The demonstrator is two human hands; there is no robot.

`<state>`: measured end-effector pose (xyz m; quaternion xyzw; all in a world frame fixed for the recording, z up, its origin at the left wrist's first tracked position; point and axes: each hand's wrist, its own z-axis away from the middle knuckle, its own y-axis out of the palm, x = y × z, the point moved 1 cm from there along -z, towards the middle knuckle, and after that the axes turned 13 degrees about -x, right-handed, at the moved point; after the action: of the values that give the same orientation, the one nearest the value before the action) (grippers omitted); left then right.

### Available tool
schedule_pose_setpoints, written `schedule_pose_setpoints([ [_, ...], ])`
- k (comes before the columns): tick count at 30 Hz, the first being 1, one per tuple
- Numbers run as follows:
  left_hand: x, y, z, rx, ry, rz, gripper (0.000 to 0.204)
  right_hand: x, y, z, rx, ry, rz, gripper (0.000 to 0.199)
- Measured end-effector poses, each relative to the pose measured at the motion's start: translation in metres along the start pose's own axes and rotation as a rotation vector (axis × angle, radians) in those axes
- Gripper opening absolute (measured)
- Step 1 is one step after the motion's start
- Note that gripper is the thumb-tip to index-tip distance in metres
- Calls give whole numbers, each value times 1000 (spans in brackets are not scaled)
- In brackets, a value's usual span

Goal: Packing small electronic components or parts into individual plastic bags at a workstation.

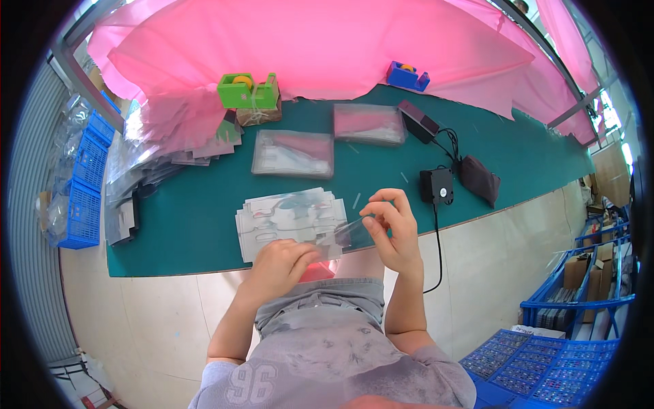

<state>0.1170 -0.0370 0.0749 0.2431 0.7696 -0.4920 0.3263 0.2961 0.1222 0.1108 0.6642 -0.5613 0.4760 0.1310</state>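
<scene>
A stack of flat white sheets with printed or cut-out shapes [255, 228] lies at the table's near edge, in front of my body. A thin see-through plastic piece, like a film or sleeve [349, 234], stretches from the stack toward the right. My right hand [396, 235] pinches its far right corner between thumb and forefinger, the other fingers curled above. My left hand [281, 267] bends over the stack's near edge, its fingers together on the plastic piece's near side. Whether the plastic piece holds a sheet inside is hard to make out.
Two stacks of clear packets [293, 155] [369, 125] lie farther back. Behind them stand a green tape dispenser [238, 92] and a blue one [407, 76]. Loose plastic sleeves [170, 140] heap at left. A black box [436, 186] trails a cable at right.
</scene>
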Motion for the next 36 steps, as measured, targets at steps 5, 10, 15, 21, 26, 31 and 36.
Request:
schedule_pose_setpoints([
  [5,-16,-11,-6,55,-127,69,25,-8,-4,-2,-61,-65,18,11],
  [10,-3,-8,1,-4,-70,49,27,-10,-11,-1,-112,7,-11,11],
  [15,-14,-19,-7,23,-171,21,28,-12,-12,1,-127,28,-24,11],
  [21,6,-13,0,-2,-40,54,37,-11,-9,4,-125,59,-47,7],
  [26,-3,-20,0,-31,-272,211,38,-14,-9,8,-146,126,-124,8],
  [31,3,-27,-4,-210,-223,256,34,-14,-7,12,-186,302,-276,5],
  [36,3,-38,-15,33,-200,177,25,-19,-20,6,200,-34,209,13],
])
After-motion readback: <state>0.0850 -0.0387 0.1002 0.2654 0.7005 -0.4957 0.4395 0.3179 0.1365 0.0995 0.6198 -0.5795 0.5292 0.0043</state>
